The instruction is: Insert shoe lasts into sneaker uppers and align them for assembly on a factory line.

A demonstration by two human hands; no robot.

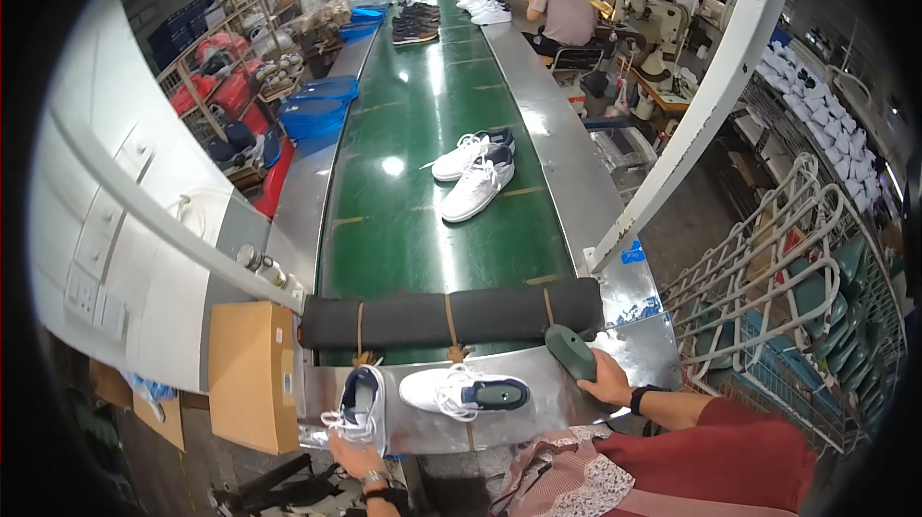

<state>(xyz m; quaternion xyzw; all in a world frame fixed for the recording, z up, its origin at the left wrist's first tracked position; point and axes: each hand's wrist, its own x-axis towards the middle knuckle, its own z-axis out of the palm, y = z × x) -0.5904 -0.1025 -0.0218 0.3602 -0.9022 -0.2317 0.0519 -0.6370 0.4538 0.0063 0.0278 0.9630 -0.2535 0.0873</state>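
Note:
My right hand (607, 381) grips a dark green plastic shoe last (570, 352) over the right part of the metal ledge, against the black roll. At the ledge's left end, my left hand (355, 456) has its fingers on the toe and laces of a white sneaker (366, 400). That sneaker's dark-lined opening points away from me. Between my hands a second white sneaker (432, 388) lies with its toe to the left. Another green last (500, 395) sits inside its opening.
A black padded roll (447, 321), tied with cords, spans the green conveyor belt (384, 229). A pair of white sneakers (477, 181) rests on the belt. A cardboard box (252, 378) stands left; a wire rack (768, 296) of green lasts stands right. Several people sit farther along.

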